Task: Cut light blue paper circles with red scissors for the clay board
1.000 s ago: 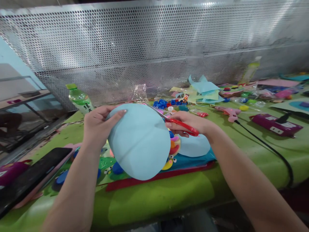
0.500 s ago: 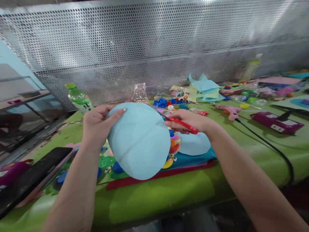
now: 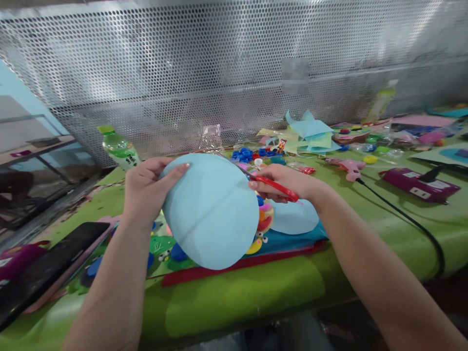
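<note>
My left hand pinches the upper left edge of a light blue paper oval, thumb on its front face. The oval is held up, tilted, above the table. Red-handled scissors are in my right hand, fingers closed round the handles. Their blades lie along the oval's upper right edge, partly hidden behind the paper. Behind and below it are colourful googly-eyed craft pieces, a second light blue paper piece and red and blue sheets, partly covered by the oval.
A green-covered table carries a green-capped bottle, a black phone, blue bottle caps and paper scraps. To the right lie a pink glue gun with a black cable and a purple power strip. A perforated metal panel stands behind.
The paper oval and the scissors have shifted very slightly. Both hands keep their grip in nearly the same place.
</note>
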### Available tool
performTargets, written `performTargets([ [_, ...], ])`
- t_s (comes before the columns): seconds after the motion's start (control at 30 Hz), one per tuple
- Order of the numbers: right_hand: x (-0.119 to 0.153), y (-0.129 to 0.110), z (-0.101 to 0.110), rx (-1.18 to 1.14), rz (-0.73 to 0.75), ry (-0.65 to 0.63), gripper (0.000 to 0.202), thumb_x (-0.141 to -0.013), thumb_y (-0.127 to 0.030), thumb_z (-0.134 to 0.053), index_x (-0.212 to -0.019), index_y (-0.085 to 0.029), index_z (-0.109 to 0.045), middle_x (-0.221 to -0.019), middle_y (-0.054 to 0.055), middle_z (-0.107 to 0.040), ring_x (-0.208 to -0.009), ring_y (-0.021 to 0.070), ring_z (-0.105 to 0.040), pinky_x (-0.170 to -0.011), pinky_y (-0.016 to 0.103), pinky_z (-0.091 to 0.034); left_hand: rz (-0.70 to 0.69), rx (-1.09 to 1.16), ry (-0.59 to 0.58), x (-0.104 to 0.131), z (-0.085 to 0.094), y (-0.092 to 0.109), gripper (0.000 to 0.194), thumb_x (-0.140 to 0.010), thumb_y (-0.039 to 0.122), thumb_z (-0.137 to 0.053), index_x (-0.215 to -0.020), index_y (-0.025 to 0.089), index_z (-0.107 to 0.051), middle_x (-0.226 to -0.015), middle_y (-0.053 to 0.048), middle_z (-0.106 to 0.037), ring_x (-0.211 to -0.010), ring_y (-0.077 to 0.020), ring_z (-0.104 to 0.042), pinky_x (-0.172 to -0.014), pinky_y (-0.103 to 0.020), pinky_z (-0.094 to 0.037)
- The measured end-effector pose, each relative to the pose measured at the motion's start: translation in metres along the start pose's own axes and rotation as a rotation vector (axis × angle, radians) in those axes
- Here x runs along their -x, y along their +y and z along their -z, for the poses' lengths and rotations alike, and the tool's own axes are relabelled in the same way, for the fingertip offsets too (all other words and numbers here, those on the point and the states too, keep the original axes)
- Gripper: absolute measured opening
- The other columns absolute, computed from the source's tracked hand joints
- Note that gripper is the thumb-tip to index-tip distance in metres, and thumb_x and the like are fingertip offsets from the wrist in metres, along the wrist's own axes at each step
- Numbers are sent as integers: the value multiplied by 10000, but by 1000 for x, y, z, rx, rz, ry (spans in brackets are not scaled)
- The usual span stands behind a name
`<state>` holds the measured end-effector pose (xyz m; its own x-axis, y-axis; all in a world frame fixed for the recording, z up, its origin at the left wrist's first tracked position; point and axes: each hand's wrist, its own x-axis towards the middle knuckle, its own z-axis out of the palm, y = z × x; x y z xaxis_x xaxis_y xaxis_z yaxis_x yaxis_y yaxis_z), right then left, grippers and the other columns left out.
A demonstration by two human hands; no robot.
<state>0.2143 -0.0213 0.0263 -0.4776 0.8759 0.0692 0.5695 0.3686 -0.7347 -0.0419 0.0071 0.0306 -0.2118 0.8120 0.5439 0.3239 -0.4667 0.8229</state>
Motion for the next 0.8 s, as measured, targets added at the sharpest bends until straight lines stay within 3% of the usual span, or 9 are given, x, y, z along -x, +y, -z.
performTargets([
  [0.8, 4, 0, 5, -79, -65, -76, 433, -776, -515, -552, -549, -172, -416, -391, -57, -398, -343, 56, -375, -361, 190, -317, -16, -69, -9, -2, 3, -6, 287, -518, 368, -789, -706, 170, -700, -539, 31, -547, -451, -47, -426, -357, -135, -342],
])
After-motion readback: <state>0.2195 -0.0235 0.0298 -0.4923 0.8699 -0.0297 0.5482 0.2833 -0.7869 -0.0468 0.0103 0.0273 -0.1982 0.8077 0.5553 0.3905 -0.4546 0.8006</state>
